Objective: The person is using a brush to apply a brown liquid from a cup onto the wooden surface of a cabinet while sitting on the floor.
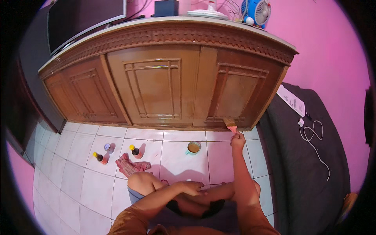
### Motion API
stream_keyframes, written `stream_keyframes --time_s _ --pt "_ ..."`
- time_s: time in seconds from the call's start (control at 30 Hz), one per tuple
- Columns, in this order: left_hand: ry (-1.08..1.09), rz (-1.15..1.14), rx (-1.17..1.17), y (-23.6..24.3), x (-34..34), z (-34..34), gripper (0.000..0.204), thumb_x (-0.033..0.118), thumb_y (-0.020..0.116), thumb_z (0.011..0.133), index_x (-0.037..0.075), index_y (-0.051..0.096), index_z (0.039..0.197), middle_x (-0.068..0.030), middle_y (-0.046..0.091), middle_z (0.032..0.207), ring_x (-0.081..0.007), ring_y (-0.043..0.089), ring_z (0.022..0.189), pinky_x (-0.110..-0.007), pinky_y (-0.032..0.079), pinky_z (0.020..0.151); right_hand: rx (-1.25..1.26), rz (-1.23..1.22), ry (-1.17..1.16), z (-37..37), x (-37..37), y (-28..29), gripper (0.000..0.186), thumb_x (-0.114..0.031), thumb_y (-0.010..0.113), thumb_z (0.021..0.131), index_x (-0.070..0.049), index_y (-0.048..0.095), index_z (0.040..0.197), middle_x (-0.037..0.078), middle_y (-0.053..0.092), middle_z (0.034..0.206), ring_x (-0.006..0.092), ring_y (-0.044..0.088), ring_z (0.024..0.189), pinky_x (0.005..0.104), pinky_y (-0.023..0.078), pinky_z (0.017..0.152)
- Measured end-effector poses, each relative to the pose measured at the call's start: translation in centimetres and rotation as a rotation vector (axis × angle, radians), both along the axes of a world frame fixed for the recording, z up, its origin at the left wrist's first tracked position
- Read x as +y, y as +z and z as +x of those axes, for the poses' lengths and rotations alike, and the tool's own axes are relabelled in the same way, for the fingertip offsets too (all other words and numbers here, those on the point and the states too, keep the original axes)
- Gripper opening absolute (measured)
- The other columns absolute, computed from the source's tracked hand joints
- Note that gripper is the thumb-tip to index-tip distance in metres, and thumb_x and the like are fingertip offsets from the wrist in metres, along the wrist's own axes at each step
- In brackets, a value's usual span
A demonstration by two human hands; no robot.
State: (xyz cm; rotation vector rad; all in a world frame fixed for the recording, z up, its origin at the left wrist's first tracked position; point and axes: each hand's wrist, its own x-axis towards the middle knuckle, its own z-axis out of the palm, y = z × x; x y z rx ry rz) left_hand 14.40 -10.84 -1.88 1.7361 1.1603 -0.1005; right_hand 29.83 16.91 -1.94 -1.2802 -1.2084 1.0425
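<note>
My right hand (pixel 237 140) grips the pink handle of a wide paintbrush (pixel 230 123), its bristles against the bottom of the right wooden cabinet door (pixel 236 91). My left hand (pixel 192 188) rests over my crossed legs with its fingers loosely apart, holding nothing. A mint cup of brown liquid (pixel 193 147) stands on the tiles between me and the cabinet. To its left are two dark yellow-capped bottles (pixel 135 152), a small pale can (pixel 108 147) and a crumpled red checked cloth (pixel 127 166).
A dark mattress (pixel 305 156) along the right holds papers (pixel 290 100) and a white cable (pixel 313 133). On the cabinet top (pixel 164 20) sit a screen (pixel 84 23), a dark box and a blue fan (pixel 256 11). A dark doorway (pixel 21 105) is at left.
</note>
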Motion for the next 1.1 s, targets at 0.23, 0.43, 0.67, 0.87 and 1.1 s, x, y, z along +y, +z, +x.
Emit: stream_keyframes --time_s 0.23,0.43,0.67,0.87,1.1 --pt "0.542 0.595 -0.329 7.0 -10.8 -5.8 0.041 0.032 0.059 0.093 -0.001 0.06 0.116 -0.0196 0.06 0.118 -0.0328 0.06 0.107 -0.036 0.047 0.093 0.36 -0.09 0.133 7.2 -8.7 7.9 0.026 -0.019 0.052 0.098 0.0 0.057 0.115 0.005 0.057 0.074 0.0091 0.047 0.052 0.0227 0.036 0.043" --pt "1.424 1.242 -0.191 5.8 -23.2 -12.2 0.011 0.011 0.06 0.089 0.002 0.06 0.094 -0.0121 0.063 0.098 -0.0251 0.061 0.089 -0.036 0.048 0.08 0.412 -0.036 0.107 11.5 -15.0 12.9 0.029 -0.018 0.056 0.096 0.0 0.058 0.119 0.009 0.064 0.081 0.0107 0.054 0.057 0.0224 0.04 0.045" --pt "1.821 1.112 0.35 -8.0 -33.6 -13.0 0.024 0.012 0.061 0.085 -0.004 0.053 0.101 -0.0202 0.056 0.106 -0.0348 0.052 0.101 -0.043 0.041 0.091 0.42 0.051 0.156 14.4 -18.9 18.5 0.029 -0.018 0.054 0.097 0.001 0.059 0.117 0.008 0.065 0.081 0.0121 0.059 0.062 0.023 0.042 0.047" --pt "1.794 0.84 0.7 -12.8 -38.1 -10.6 0.068 0.024 0.061 0.084 -0.013 0.033 0.134 -0.0324 0.033 0.139 -0.0458 0.024 0.136 -0.055 0.018 0.112 0.28 0.139 0.217 14.2 -19.4 26.4 0.03 -0.024 0.054 0.097 -0.001 0.06 0.114 0.004 0.064 0.079 0.0103 0.058 0.061 0.0217 0.042 0.048" --pt "1.713 0.615 0.817 -11.7 -42.8 -7.8 0.078 0.031 0.056 0.089 -0.012 0.02 0.142 -0.0313 0.024 0.148 -0.0458 0.006 0.144 -0.059 0.007 0.114 0.025 0.191 0.363 8.1 -19.0 33.7 0.036 -0.025 0.052 0.097 0.001 0.058 0.12 0.003 0.062 0.079 0.0085 0.057 0.064 0.0212 0.041 0.054"
